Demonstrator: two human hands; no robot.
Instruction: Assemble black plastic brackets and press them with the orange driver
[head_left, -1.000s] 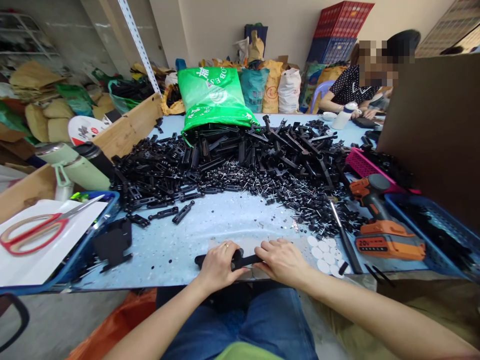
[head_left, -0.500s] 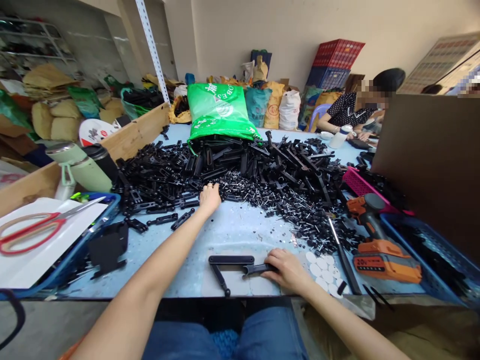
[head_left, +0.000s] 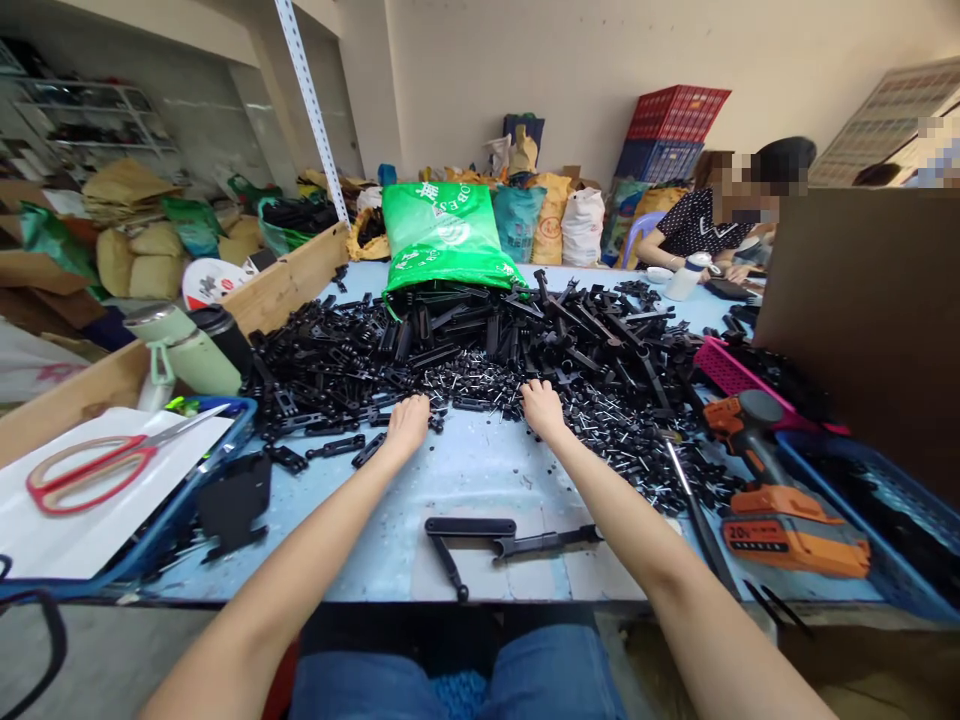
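Note:
My left hand point(head_left: 409, 420) is at the front edge of the heap of black plastic parts point(head_left: 322, 350), fingers curled; what they pinch is too small to name. My right hand point(head_left: 541, 407) reaches into the pile of small black knobs and silver screws point(head_left: 480, 378), its fingers bent around something hidden. Nearer me on the blue tabletop point(head_left: 472, 470) lie a jointed black arm piece point(head_left: 470, 526) and a black forked piece point(head_left: 547, 542), side by side, touched by neither hand.
An orange cordless drill point(head_left: 795, 530) and a hammer-like tool point(head_left: 697, 515) lie right, beside a blue basket point(head_left: 862, 520). Red-handled scissors point(head_left: 94, 475) and a green bottle point(head_left: 184, 350) are left. A green sack point(head_left: 450, 235) stands behind the heap. Another person point(head_left: 701, 225) sits at back right.
My right hand has let go of the forked piece and moved forward to the screw pile. My left hand has shifted slightly back toward me. The view has turned a little.

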